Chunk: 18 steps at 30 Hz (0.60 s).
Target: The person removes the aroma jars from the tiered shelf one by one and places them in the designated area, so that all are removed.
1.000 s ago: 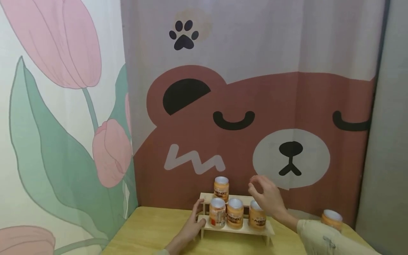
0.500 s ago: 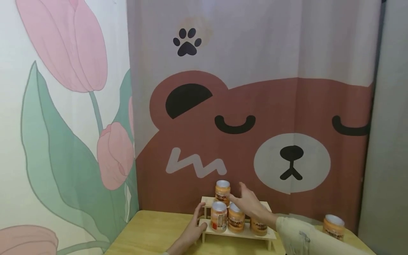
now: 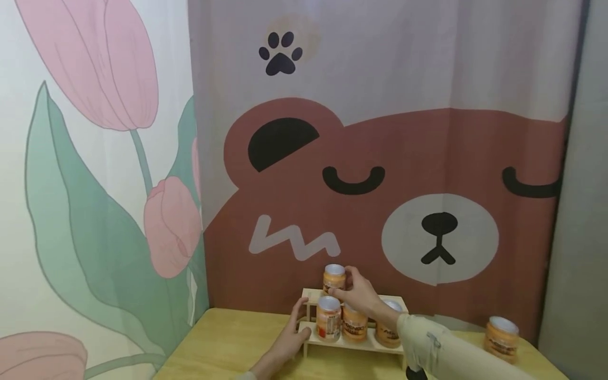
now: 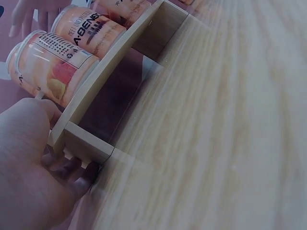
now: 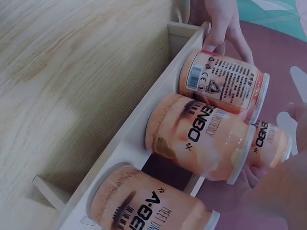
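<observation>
A small two-tier wooden rack (image 3: 312,295) stands on the table with orange jars with silvery lids on it. My left hand (image 3: 286,340) grips the rack's left end; in the left wrist view its thumb lies by the front tier and its fingers curl below the board. My right hand (image 3: 364,296) holds the jar on the upper tier (image 3: 333,277), thumb in front and fingers behind. On the lower tier stand a left jar (image 3: 329,323) with its barcode label forward, a middle jar (image 5: 199,136) and a right jar (image 5: 146,201). My right forearm partly covers the right one.
Another orange jar (image 3: 501,340) stands on the yellowish wood-grain table (image 3: 233,332) at the right. Behind the table hangs a curtain (image 3: 285,211) with a bear print. A dark object (image 3: 416,373) shows partly below the right sleeve.
My right hand has moved left from above the right jar to the jar on the upper tier and taken hold of it. My left hand has stayed at the rack's left end.
</observation>
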{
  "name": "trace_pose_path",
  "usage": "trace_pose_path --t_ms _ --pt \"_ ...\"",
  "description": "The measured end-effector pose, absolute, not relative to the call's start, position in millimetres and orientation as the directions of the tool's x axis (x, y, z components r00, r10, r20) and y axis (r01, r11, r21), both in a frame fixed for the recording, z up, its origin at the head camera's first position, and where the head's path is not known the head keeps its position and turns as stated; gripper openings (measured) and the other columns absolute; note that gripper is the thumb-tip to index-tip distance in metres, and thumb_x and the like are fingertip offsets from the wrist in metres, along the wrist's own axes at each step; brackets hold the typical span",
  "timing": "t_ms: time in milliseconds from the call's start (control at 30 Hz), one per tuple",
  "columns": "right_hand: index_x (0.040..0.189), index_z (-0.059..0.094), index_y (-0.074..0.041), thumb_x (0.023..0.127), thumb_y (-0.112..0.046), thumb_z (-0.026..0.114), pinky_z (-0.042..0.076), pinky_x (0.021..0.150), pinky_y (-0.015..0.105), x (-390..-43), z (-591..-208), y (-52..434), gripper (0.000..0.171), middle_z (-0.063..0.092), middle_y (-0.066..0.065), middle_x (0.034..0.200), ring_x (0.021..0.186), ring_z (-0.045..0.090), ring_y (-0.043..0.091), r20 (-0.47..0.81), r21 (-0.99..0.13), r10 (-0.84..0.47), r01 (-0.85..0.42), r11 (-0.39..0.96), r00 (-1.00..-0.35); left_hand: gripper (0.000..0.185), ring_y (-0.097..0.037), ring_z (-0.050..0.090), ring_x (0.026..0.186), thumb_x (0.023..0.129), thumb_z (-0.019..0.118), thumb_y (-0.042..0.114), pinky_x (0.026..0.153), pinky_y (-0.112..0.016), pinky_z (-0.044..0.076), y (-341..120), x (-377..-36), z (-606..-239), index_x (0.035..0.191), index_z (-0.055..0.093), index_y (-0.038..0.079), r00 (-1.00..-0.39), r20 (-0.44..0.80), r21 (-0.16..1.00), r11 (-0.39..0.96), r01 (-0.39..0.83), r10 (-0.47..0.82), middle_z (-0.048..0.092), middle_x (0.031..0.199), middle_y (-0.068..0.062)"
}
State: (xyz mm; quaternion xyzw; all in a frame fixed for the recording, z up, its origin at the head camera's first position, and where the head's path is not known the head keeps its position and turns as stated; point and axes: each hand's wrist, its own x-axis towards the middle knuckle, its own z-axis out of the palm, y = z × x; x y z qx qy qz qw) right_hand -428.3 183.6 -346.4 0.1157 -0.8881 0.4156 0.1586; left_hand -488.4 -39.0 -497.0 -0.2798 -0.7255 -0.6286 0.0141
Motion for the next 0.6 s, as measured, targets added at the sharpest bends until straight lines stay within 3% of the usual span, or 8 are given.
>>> trace_pose_path --t_ms 100,333,600 --pt "0.15 0.038 0.003 0.092 -0.032 0.078 0.052 0.081 0.048 -432.0 -348.8 184.5 0.079 0.062 0.015 0.116 0.1 0.062 0.025 0.383 -0.705 -0.062 -0.335 0.626 -0.922 0.08 -0.048 0.023 0.143 0.096 0.058 0.004 0.093 -0.058 0.039 -38.1 -488.5 -496.5 0.159 0.022 0.037 -0.847 0.363 0.91 0.049 0.412 0.387 0.024 0.159 -0.024" --pt "0.147 0.042 0.002 0.089 -0.036 0.08 0.051 0.086 0.052 -449.1 -353.4 187.1 0.079 0.062 0.016 0.125 0.11 0.061 0.032 0.365 -0.695 -0.041 -0.301 0.653 -0.93 0.077 -0.049 0.02 0.144 0.098 0.057 0.006 0.092 -0.054 0.043 -38.5 -489.5 -496.3 0.16 0.022 0.037 -0.843 0.359 0.915 0.027 0.402 0.4 0.016 0.162 -0.025" --pt "0.143 0.045 0.004 0.083 -0.037 0.085 0.051 0.087 0.054 -472.0 -360.1 186.3 0.083 0.064 0.017 0.12 0.108 0.062 0.036 0.371 -0.666 -0.058 -0.309 0.678 -0.927 0.079 -0.048 0.023 0.144 0.097 0.057 0.007 0.102 -0.071 0.029 -37.8 -489.0 -496.2 0.161 0.02 0.035 -0.842 0.373 0.902 0.059 0.428 0.391 0.019 0.162 -0.024"
